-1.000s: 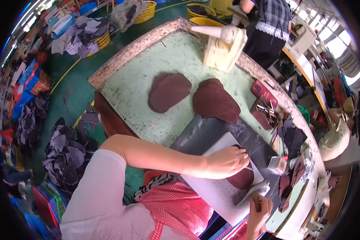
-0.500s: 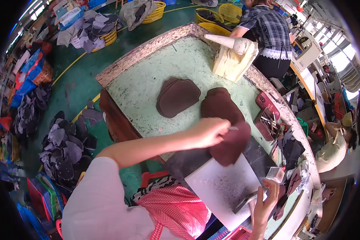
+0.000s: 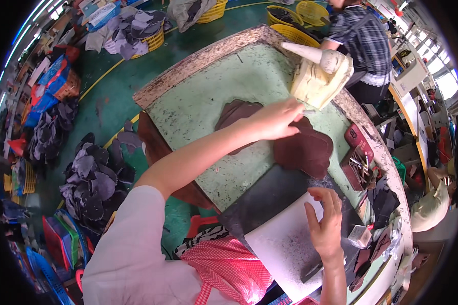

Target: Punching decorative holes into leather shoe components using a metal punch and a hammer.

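Observation:
My left hand (image 3: 282,120) reaches across the green tabletop, its fingers bent together over the upper part of some dark brown flat pieces (image 3: 305,151). A small thin greyish thing (image 3: 308,111) shows at its fingertips; its kind is unclear. Left of that, partly behind my forearm, lies another stack of brown pieces (image 3: 237,113). My right hand (image 3: 326,223) is raised over a white board (image 3: 285,249), fingers apart and slightly curved, with nothing in it. A dark, narrow tool (image 3: 311,272) lies on the board beside my right wrist.
Under the white board is a black mat (image 3: 262,190). A wooden block (image 3: 318,84) with a pale mallet-like tool (image 3: 320,57) stands at the far edge. Right are a red open tin (image 3: 358,161) and a small clear box (image 3: 360,236). A person (image 3: 361,43) works beyond.
My left hand has moved away toward the block, and the brown pieces no longer overlap the white board. My right hand has left the dark tool and risen. The view has shifted slightly.

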`<control>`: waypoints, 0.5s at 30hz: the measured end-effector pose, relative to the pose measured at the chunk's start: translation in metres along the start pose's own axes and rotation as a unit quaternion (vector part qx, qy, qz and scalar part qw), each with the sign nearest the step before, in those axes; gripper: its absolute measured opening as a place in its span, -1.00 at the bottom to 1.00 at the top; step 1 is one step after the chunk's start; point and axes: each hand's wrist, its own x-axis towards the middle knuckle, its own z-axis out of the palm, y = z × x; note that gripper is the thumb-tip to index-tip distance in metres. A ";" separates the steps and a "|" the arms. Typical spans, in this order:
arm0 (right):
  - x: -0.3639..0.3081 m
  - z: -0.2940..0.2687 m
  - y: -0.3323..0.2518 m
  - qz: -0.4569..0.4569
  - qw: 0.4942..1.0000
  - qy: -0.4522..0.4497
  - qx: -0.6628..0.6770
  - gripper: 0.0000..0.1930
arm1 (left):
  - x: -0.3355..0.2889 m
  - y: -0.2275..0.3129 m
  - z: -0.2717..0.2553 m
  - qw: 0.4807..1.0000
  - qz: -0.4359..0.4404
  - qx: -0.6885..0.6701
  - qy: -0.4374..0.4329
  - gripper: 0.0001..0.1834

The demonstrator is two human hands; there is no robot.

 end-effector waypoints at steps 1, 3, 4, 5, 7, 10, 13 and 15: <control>-0.001 -0.001 -0.002 -0.005 1.000 -0.003 0.006 -0.72 | -0.001 -0.012 -0.001 0.989 0.015 0.138 0.052 -0.66; -0.009 -0.004 0.000 0.025 0.999 -0.022 0.029 -0.72 | -0.011 -0.026 -0.023 0.977 -0.161 0.135 0.029 -0.50; -0.014 -0.005 0.006 0.036 0.999 -0.024 0.026 -0.71 | -0.020 -0.039 -0.034 0.953 -0.244 0.180 0.014 -0.46; -0.018 -0.005 0.009 0.034 0.999 -0.025 0.030 -0.71 | -0.032 -0.046 -0.044 0.917 -0.328 0.225 -0.001 -0.41; -0.024 -0.003 0.016 0.074 0.994 -0.037 0.066 -0.71 | -0.054 -0.043 -0.053 0.898 -0.355 0.256 -0.048 -0.34; -0.018 0.009 0.011 0.044 0.995 -0.046 0.081 -0.71 | -0.071 -0.047 -0.048 0.899 -0.343 0.251 -0.107 -0.28; -0.013 0.017 -0.001 0.020 0.994 -0.060 0.089 -0.70 | -0.079 -0.046 -0.036 0.935 -0.311 0.151 -0.078 -0.35; -0.015 0.016 -0.003 0.017 0.993 -0.064 0.093 -0.69 | -0.089 -0.050 -0.029 0.954 -0.287 0.076 -0.036 -0.39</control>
